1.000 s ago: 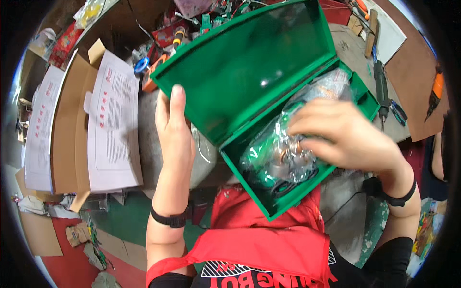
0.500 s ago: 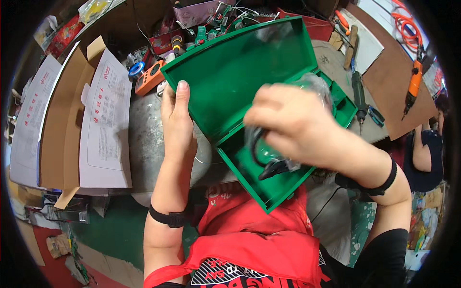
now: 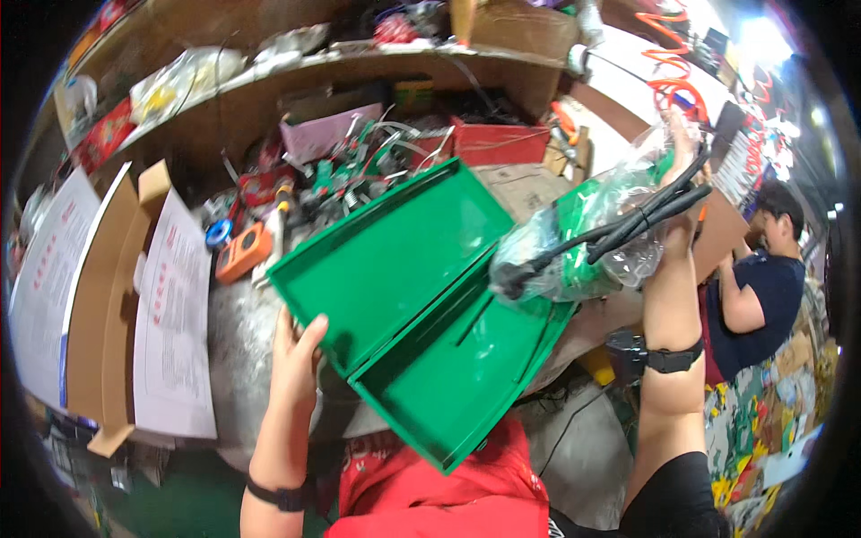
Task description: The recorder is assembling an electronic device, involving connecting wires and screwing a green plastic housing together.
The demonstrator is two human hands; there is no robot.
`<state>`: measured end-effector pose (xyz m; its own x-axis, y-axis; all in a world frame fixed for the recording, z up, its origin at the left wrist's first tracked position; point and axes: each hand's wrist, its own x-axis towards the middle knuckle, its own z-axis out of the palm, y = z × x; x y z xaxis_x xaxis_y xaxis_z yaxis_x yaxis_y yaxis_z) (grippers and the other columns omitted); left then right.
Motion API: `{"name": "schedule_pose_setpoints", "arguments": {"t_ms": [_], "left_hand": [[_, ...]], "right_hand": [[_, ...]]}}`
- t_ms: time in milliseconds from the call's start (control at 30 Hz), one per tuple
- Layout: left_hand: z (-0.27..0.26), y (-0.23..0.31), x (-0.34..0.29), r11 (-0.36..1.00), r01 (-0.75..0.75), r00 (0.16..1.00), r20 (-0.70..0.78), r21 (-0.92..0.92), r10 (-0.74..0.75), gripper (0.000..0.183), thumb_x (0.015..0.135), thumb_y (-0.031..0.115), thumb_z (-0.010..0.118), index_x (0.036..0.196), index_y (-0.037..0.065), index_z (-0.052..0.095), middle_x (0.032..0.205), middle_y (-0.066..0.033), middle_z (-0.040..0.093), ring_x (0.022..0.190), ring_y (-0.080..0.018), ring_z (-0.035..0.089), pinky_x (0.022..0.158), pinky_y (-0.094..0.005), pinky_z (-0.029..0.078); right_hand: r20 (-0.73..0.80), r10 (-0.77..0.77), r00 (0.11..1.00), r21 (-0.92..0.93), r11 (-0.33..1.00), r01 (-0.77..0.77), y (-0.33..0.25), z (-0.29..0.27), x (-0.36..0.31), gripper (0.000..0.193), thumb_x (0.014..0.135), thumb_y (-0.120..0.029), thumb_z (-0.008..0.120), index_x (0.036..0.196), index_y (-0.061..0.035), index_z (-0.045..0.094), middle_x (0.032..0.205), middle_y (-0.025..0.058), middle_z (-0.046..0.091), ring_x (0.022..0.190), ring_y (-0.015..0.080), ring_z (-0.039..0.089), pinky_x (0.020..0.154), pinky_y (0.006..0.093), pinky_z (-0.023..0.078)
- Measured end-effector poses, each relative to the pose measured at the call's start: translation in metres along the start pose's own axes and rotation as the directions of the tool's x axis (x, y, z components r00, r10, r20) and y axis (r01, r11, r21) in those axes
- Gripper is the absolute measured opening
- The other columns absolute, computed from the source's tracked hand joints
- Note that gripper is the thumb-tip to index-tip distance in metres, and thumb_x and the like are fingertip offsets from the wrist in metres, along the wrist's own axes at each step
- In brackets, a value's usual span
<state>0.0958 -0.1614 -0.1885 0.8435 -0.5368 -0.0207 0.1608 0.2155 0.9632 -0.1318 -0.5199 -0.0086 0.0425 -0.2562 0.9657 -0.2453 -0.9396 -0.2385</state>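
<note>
A green hinged metal case [image 3: 421, 394] lies open in front of me, its lid tilted back to the upper left. My left hand [image 3: 300, 354] grips the lid's outer edge, thumb on the inner face and fingers behind it. Raised at the right, my right hand [image 3: 683, 179] is closed on a green tool in a clear plastic bag [image 3: 583, 224], with a bundled black cable [image 3: 619, 231] lying along it. The tool's exact kind is hidden by the bag. Its lower end hangs over the case's right side. A thin dark piece [image 3: 475, 325] shows in the case bottom.
At the left stands an open cardboard box [image 3: 117, 305]. An orange multimeter [image 3: 244, 252] and blue tape roll [image 3: 218, 234] lie beyond the lid. Circuit boards [image 3: 336, 184] and a red bin [image 3: 500, 143] sit behind. A person in dark clothes [image 3: 762, 296] is at the right.
My right hand has lifted the bagged tool and its cable up and to the right, out of the case. My left hand still holds the lid. The view has shifted upward.
</note>
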Motion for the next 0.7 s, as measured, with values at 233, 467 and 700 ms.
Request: {"name": "schedule_pose_setpoints", "arguments": {"t_ms": [233, 467, 700], "left_hand": [[-0.007, -0.013, -0.042, 0.972, 0.186, 0.977, 0.081, 0.143, -0.199, 0.061, 0.089, 0.020, 0.066, 0.141, 0.006, 0.038, 0.107, 0.0001, 0.061, 0.088, -0.0076, 0.057, 0.070, -0.0227, 0.043], [-0.001, -0.018, -0.041, 0.971, 0.218, 0.974, 0.038, 0.100, -0.223, 0.058, 0.091, 0.014, 0.062, 0.143, 0.006, 0.035, 0.110, -0.0017, 0.062, 0.092, -0.0093, 0.062, 0.071, -0.0220, 0.047], [0.018, -0.020, -0.045, 0.988, 0.134, 0.988, -0.067, -0.073, -0.139, 0.050, 0.090, 0.013, 0.063, 0.135, 0.010, 0.043, 0.100, 0.0014, 0.061, 0.081, -0.0081, 0.059, 0.066, -0.0225, 0.046]], "right_hand": [[-0.083, -0.001, 0.997, 0.483, 0.875, 0.041, -0.053, 0.012, -0.011, 0.020, 0.095, -0.017, 0.055, 0.097, -0.0010, 0.068, 0.087, 0.0034, 0.062, 0.076, 0.0091, 0.056, 0.068, 0.0231, 0.046], [0.549, 0.042, 0.835, 0.651, 0.605, -0.459, -0.107, 0.026, -0.007, 0.016, 0.088, -0.011, 0.062, 0.098, -0.0003, 0.068, 0.082, 0.0051, 0.067, 0.075, 0.0094, 0.061, 0.069, 0.0246, 0.049], [0.942, -0.266, 0.204, 0.327, 0.864, -0.383, -0.172, 0.046, -0.038, 0.022, 0.074, -0.024, 0.073, 0.085, -0.0046, 0.072, 0.075, 0.0173, 0.068, 0.075, 0.0267, 0.068, 0.074, 0.0357, 0.051]]}}
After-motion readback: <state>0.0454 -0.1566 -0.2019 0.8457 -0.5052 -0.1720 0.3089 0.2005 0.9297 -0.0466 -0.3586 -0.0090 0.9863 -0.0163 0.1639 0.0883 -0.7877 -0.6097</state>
